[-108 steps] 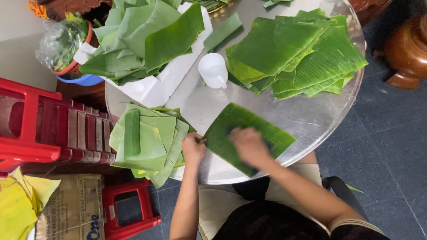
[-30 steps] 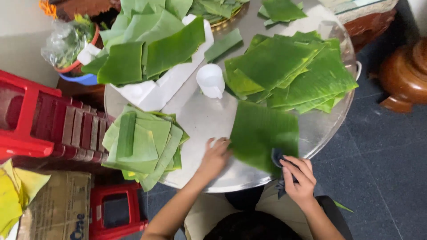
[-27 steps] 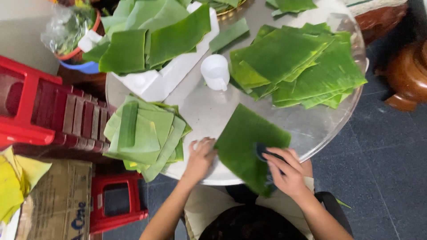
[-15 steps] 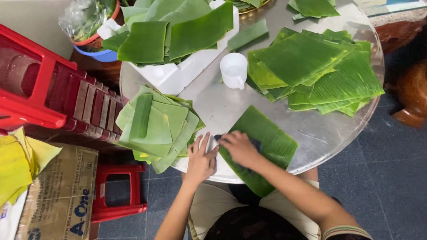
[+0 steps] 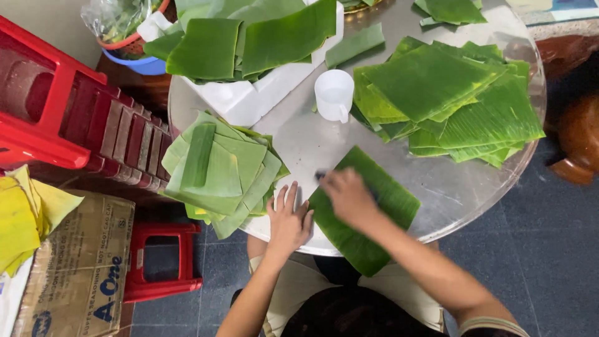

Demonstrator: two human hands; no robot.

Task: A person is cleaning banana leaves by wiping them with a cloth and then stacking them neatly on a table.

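One banana leaf piece (image 5: 393, 203) lies across the near edge of the round metal table (image 5: 299, 137) and hangs over the rim. My left hand (image 5: 290, 218) rests flat with fingers spread at the leaf's left edge. My right hand (image 5: 349, 196), blurred by motion, presses on the leaf's upper left part. A small dark cloth (image 5: 321, 175) shows just beyond its fingers. A pile of cut leaves (image 5: 218, 168) sits left of my hands, and a larger stack (image 5: 449, 100) lies at the far right. A white cup (image 5: 334, 93) stands between them.
A white box (image 5: 249, 103) heaped with more leaves (image 5: 262, 37) sits at the table's back. Red plastic stools (image 5: 50, 106) (image 5: 156, 262), a cardboard box (image 5: 81, 262) and yellow sheets (image 5: 19, 218) crowd the left. A brown wooden piece (image 5: 574, 143) stands at the right.
My right hand has swept with the cloth from the leaf's lower right end up to its upper left. My left hand stays at the leaf's left edge.
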